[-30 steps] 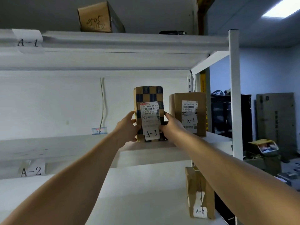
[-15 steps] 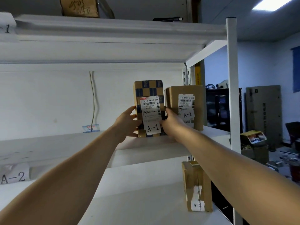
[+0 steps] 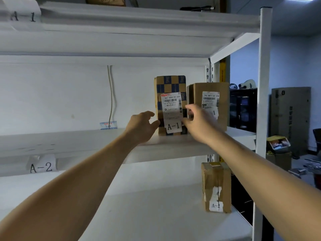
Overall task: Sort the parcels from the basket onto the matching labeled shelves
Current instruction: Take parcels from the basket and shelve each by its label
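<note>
Fingers (image 3: 150,115) of the left hand (image 3: 140,126) loosely spread, released — the thumb tip lies at the lower left edge of the checkered parcel (image 3: 171,87), contact or a hair's gap, cannot tell. Right hand (image 3: 199,122) likewise released, fingers relaxed and slightly blurred, in front of the parcel's lower right corner; nothing gripped by either hand.

Landmark: the checkered parcel, blue and tan squares, standing upright on the middle shelf (image 3: 69,143). White shipping label on its front, a paper tag reading "A-1" (image 3: 173,126) low on the face.

- Just right of the checkered parcel: a plain brown box (image 3: 222,105), upright, same shelf, sides close together or touching. Its own shipping label partly covered by the right hand.
- Left of the parcel, on the back wall: a thin cable (image 3: 111,94) running down to a small blue sticker (image 3: 108,125).
- Above and far left of the parcel: shelf-edge tag "A-1" (image 3: 22,16) on the top shelf beam.
- Below and far left: tag "A-2" (image 3: 41,166) on the front edge of the middle shelf.
- Below and right of the parcel, on the lower shelf (image 3: 139,206): a taped brown box (image 3: 216,185), upright, marked "A-2".
- Right of the parcel: white upright post (image 3: 262,84) of the rack; beyond it a dim room with dark cabinets and a yellow bin (image 3: 278,143) — details too murky to read.

Both forearms reach up from the lower edge of view toward the parcel.
</note>
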